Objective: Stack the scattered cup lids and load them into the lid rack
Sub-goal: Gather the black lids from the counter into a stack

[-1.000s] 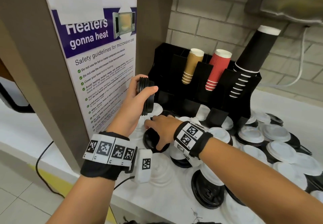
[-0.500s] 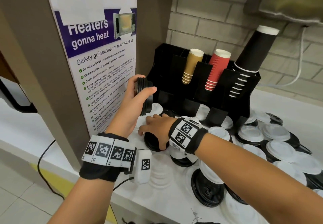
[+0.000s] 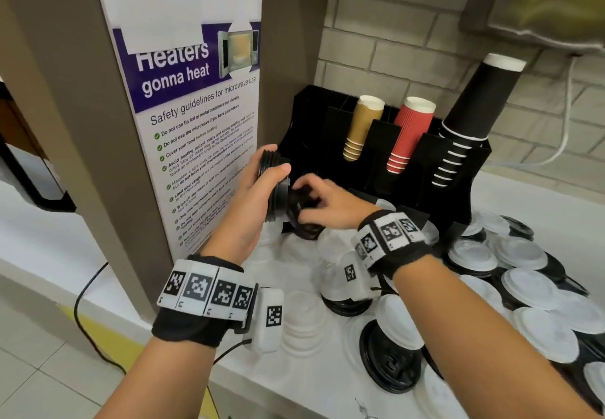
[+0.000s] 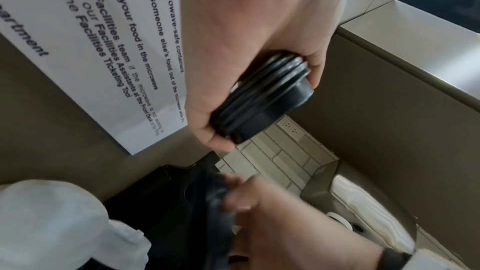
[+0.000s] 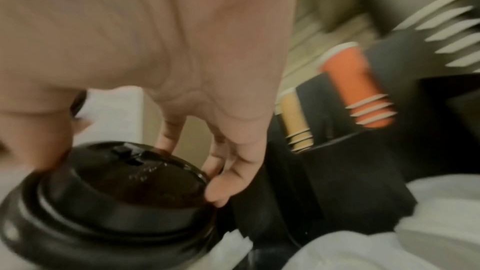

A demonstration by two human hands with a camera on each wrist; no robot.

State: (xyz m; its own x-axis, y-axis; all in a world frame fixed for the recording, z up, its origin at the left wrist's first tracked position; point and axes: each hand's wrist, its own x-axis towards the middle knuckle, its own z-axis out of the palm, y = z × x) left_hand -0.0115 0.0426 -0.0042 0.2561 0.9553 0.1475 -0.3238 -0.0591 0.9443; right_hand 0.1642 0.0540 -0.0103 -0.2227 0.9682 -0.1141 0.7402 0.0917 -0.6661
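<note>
My left hand (image 3: 262,186) grips a short stack of black lids (image 3: 274,186) on edge, held up beside the poster; the same stack (image 4: 262,98) shows in the left wrist view. Just right of it, my right hand (image 3: 322,201) pinches a single black lid (image 3: 302,212) by its rim, lifted off the counter and tilted toward the stack. That lid (image 5: 122,188) fills the lower left of the right wrist view. The black rack (image 3: 386,156) stands behind against the brick wall.
Many loose white lids (image 3: 520,251) and black lids (image 3: 389,356) cover the white counter (image 3: 314,382) at right and front. Gold cups (image 3: 361,127), red cups (image 3: 409,133) and black cups (image 3: 474,117) sit in the rack. A brown pillar with a poster (image 3: 193,111) stands at left.
My right hand picked a black lid off the counter and raised it up and left toward the stack. The left hand stayed nearly still.
</note>
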